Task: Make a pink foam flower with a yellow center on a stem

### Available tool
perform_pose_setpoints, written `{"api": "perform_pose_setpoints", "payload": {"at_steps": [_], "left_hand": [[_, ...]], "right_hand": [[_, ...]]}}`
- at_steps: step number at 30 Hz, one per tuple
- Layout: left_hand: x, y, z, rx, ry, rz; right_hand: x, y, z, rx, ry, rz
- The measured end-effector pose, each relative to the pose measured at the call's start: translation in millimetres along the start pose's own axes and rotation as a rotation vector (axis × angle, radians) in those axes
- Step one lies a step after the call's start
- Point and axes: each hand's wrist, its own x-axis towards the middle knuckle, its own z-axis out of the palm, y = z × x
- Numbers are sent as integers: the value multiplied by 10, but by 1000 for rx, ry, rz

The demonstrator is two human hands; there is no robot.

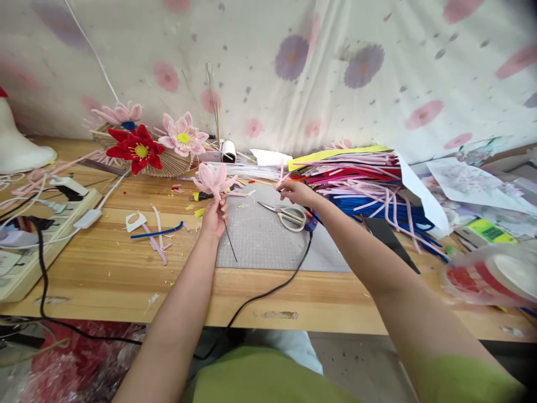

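My left hand (215,218) is closed around the base of a pink pipe-cleaner flower (213,180), whose thin dark stem (230,242) slants down below the fist. Over the back of the grey cutting mat (251,246), my right hand (297,193) has its fingers pinched together. A small pink fuzzy piece (282,172) shows just beyond those fingertips; whether they hold it is unclear. Scissors (291,218) with pale handles lie on the mat beneath my right hand. Beside them, partly hidden by my right forearm, is a blue tool (311,221) with a black cord (285,285).
Bundles of pipe cleaners (369,196) fill the back right, near a plastic tub (495,277). At the back left, finished flowers (140,150) rest on a pleated holder. A power strip (50,240) with cables occupies the left. Pipe-cleaner scraps (157,232) lie left of the mat.
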Motion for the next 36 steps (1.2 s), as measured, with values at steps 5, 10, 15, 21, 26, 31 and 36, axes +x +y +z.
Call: {"api": "perform_pose_setpoints", "payload": {"at_steps": [5, 10, 15, 21, 26, 31, 36], "left_hand": [[71, -18, -17, 70, 18, 43], [117, -68, -33, 144, 55, 46], [142, -83, -51, 147, 52, 55], [149, -73, -63, 107, 27, 64], [154, -69, -59, 87, 32, 54], [166, -69, -75, 92, 27, 95], [127, -99, -59, 190, 69, 89]], "right_hand": [[-27, 65, -320, -505, -246, -47], [-66, 310, -738, -662, -328, -17], [-89, 599, -887, -797, -241, 87], [-134, 486, -927, -774, 152, 132], [-297, 88, -1462, -282, 698, 118], [-505, -201, -1854, -563, 1124, -311], [-216, 107, -1524, -600, 406, -65]]}}
